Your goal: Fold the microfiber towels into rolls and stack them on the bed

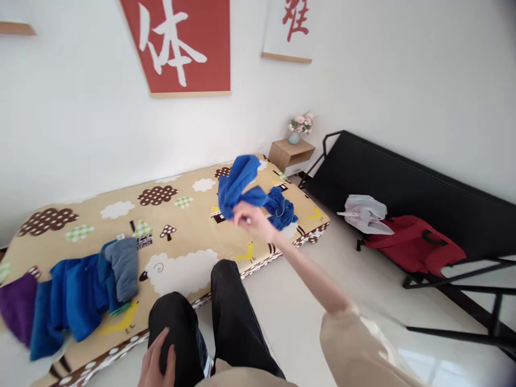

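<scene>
My right hand (257,222) is closed on a crumpled blue towel (241,180), holding it up over the far right part of the bed. Just behind and to the right of it, a heap of darker blue cloth (282,209) lies on the sheet. My left hand (158,361) rests on my left knee with its fingers apart, holding nothing. To its left, several folded blue towels (78,293) lie in an overlapping row on the bed, with a grey one (123,267) at the right end and a purple one (20,306) at the left.
The low bed (181,226) wears a tan patterned sheet. A small wooden nightstand (285,156) with a flower vase (294,138) stands past its far end. On the right is a black metal-framed couch (387,183) bearing a red bag (415,244) and a white plastic bag (365,214).
</scene>
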A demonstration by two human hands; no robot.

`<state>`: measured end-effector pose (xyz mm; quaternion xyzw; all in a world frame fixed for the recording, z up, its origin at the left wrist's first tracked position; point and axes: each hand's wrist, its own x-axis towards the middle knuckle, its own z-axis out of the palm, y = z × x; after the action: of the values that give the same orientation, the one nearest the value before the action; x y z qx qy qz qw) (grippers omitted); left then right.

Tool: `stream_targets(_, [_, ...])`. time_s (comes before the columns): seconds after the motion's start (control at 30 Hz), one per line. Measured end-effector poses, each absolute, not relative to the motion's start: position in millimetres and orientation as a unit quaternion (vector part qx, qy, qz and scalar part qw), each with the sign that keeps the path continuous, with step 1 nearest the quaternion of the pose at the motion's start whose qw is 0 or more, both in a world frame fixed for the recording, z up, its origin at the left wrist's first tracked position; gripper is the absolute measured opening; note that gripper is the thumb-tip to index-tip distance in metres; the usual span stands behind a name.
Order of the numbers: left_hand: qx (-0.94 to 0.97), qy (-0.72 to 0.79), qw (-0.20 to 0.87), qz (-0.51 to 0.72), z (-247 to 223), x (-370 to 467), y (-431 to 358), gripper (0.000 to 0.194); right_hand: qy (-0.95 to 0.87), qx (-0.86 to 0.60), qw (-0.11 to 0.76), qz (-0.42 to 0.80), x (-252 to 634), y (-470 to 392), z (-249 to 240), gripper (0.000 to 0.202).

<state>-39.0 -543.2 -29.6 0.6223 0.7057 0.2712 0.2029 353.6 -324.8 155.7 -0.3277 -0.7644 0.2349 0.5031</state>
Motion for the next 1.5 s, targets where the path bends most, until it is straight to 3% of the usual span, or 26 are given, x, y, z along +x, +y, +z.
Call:
stream_targets(0.13, [0.707,0.591,0.158,0.356,4.8,6.0,-552.8,0.045,-0.745,-0.346,0.439,0.365,254.0,-476.4,43.9,0.025])
stream_targets(0.3, [0.850,0.425,0.251,0.187,-1.0,43.2,-571.1,0.026,-0.583,-0.455,0.488,0.464,201.1,-624.4,-36.5,0.024])
stream_targets(0.47, [0.846,0.411,0.321,0.116,-3.0,54.0,-592.6,0.027,-0.625,-0.485,0.431,0.435,236.3,-638.0,-25.6,0.027])
stream_targets(0.67, [0.841,0.421,0.274,0.202,14.9,35.6,-581.8,0.020,-0.792,-0.386,0.383,0.278,235.6,-597.2,14.1,0.028])
stream_targets(0.8, [0.816,0.462,0.235,0.257,26.7,3.0,-575.1,0.024,-0.813,-0.375,0.406,0.183,216.6,-572.4,35.1,0.029])
stream_targets(0.93, [0.735,0.565,0.321,0.195,58.0,-37.4,-576.2,0.031,-0.738,-0.478,0.463,0.111,229.2,-552.7,42.6,0.032])
stream_targets(1.07, [0.715,0.533,0.444,0.086,87.8,-50.4,-586.5,0.025,-0.655,-0.551,0.506,0.105,248.6,-553.1,41.5,0.029])
stream_targets(1.2, [0.753,0.491,0.438,0.024,81.8,-30.3,-600.9,0.003,-0.645,-0.555,0.511,0.119,247.0,-571.7,30.4,0.024])
stream_targets(1.33, [0.767,0.472,0.434,-0.004,63.4,-12.0,-609.1,0.021,-0.617,-0.585,0.510,0.132,243.4,-588.7,16.2,0.018])
stream_targets(1.5, [0.732,0.497,0.464,0.034,75.9,-19.7,-607.1,0.019,-0.624,-0.621,0.457,0.127,254.5,-590.6,15.4,0.025])
